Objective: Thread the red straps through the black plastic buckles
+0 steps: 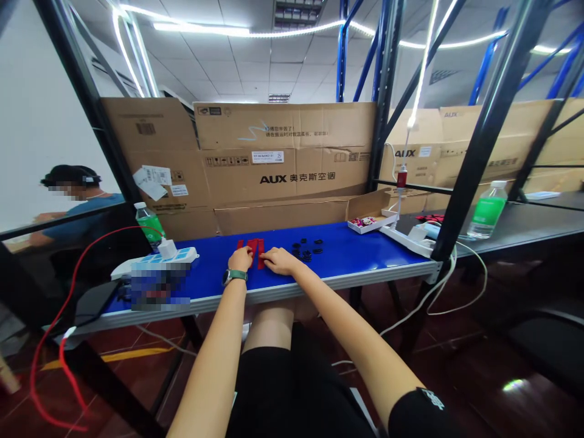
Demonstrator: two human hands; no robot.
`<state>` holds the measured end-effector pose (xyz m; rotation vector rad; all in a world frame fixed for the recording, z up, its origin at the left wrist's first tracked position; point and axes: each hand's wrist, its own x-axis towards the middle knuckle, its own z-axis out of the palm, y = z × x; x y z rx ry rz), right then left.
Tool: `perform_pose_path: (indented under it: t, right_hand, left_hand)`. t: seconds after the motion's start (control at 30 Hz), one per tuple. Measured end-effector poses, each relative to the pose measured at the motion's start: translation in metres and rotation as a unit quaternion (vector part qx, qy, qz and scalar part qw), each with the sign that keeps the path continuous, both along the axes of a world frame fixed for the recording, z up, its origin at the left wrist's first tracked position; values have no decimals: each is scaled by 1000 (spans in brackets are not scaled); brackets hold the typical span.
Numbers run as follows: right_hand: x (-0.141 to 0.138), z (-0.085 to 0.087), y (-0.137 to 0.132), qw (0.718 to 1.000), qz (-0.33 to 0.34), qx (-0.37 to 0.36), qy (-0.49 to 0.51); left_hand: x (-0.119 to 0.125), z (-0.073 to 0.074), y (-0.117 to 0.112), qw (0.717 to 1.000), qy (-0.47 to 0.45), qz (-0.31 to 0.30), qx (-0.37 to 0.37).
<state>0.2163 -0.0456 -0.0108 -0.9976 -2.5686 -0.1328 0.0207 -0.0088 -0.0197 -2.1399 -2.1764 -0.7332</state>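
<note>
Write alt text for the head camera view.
Seen from the wearer's head, the left hand and right hand are at red strips on a blue workbench. Small black round pieces lie to the right, in front of flattened AUX cardboard boxes.

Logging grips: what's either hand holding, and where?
Right hand touches a red strip near its lower end, no clear grip; left hand cannot be told.
</note>
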Motion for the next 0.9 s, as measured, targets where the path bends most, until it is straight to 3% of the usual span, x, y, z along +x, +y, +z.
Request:
perform_pose_path:
  t: [0.1,0.17,0.23,0.37,0.47,0.6,0.7,0.77,0.83,0.9]
  right_hand:
    - [0,-3,2,999,-8,-8,38]
    - [-2,-7,3,996,-75,-28,48]
    - [-3,-11,4,984,-162,-56,46]
    - [5,-14,11,962,-247,-117,24]
    - [25,-11,20,945,-289,-152,9]
    - [46,-7,26,928,-345,-141,27]
    - [40,-5,22,934,-349,-47,61]
    - [27,-5,19,948,-307,23,83]
    - [15,-5,17,968,-239,22,75]
    - [7,-8,17,976,-212,-30,52]
  left_hand:
    - [8,2,-3,998,32,-26,45]
    - [16,3,-5,989,73,-100,83]
    - [24,3,-7,982,104,-154,40]
    - [30,2,-7,977,117,-154,-90]
    - [26,1,-6,975,114,-164,-97]
    - [20,-2,-5,981,94,-149,-82]
    - [24,-3,-7,987,105,-115,-27]
    - [33,-4,-8,983,135,-116,43]
    - [44,-3,-8,965,154,-181,114]
    - [54,-5,-7,949,138,-262,112]
